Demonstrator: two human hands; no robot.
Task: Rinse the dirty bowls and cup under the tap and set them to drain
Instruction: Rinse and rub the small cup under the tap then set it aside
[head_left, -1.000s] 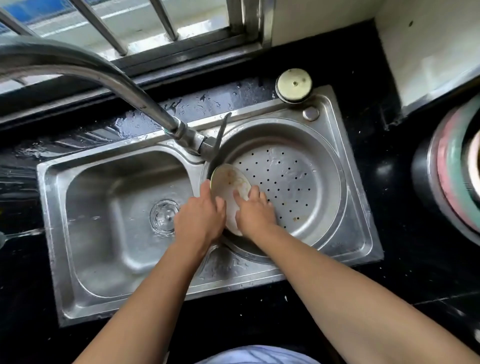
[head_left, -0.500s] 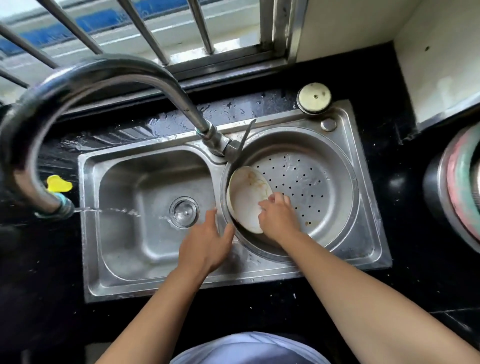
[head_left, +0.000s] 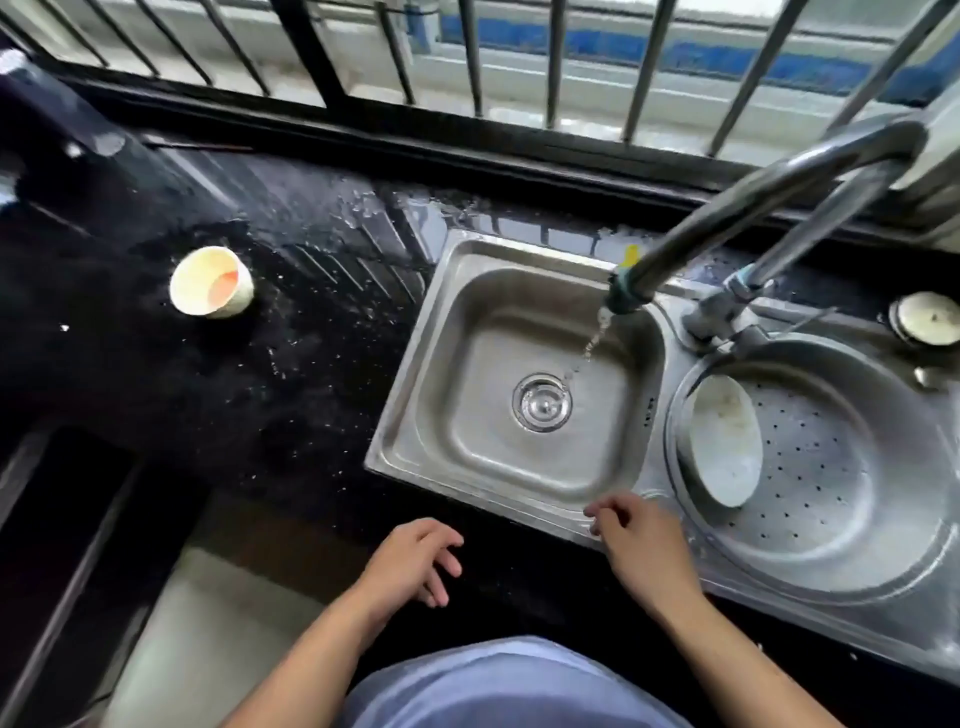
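Head view, reading left to right from the square sink basin (head_left: 519, 384). Well off to the left of the basin, on the wet black counter (head_left: 291, 374), a cream cup (head_left: 210, 282) lies tipped on its side, mouth toward you, an orange smear inside; not yet rinsed, by the look of it. Your left hand (head_left: 413, 564) hangs just below the basin's near-left corner, fingers loosely curled, holding nothing. Tap (head_left: 753, 223) arches over the basin from the right; a thin stream falls from its spout toward the drain (head_left: 542, 401). Your right hand (head_left: 636, 543) rests at the basin's near-right rim, fingers relaxed, also empty. Right of the basin, in the round perforated drainer (head_left: 831, 499), a bowl (head_left: 724, 447) leans on edge against the drainer's left wall; faint marks inside, too blurred to call clean or dirty.

Judgement: bowl is set to drain, you are between items. Next move calls for a long reach left with your left hand to the cup, then carrying it under the running stream.
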